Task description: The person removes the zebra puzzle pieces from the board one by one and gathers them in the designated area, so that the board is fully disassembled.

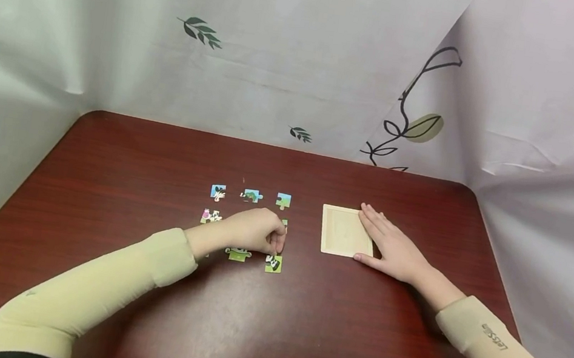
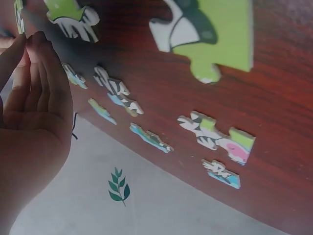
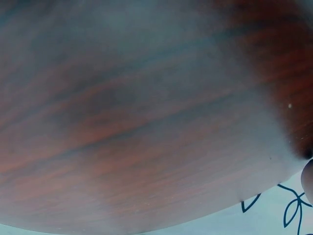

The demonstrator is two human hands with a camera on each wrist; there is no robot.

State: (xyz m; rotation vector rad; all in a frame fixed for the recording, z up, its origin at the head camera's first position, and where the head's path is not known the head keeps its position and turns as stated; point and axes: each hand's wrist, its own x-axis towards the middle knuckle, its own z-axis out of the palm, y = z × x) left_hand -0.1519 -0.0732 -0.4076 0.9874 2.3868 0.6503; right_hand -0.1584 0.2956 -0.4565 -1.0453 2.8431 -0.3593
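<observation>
My left hand (image 1: 256, 231) is over a group of small jigsaw pieces, with its fingers bent. Thumb and fingertips pinch the upper end of a green jigsaw piece with black and white print (image 1: 273, 264), which stands edge-on in the left wrist view. Around it lie other pieces, such as a green one (image 1: 237, 255), a pink and white one (image 1: 210, 216) and a blue one (image 1: 218, 191). The hand and wrist hide part of the group. My right hand (image 1: 393, 249) lies with straight fingers along the right edge of a pale wooden tray (image 1: 326, 249).
The dark red-brown table (image 1: 265, 335) has rounded far corners. Along its back and sides hang pale curtains (image 1: 257, 77) with leaf prints. Another puzzle piece (image 1: 283, 200) lies at the far right of the group, left of the tray.
</observation>
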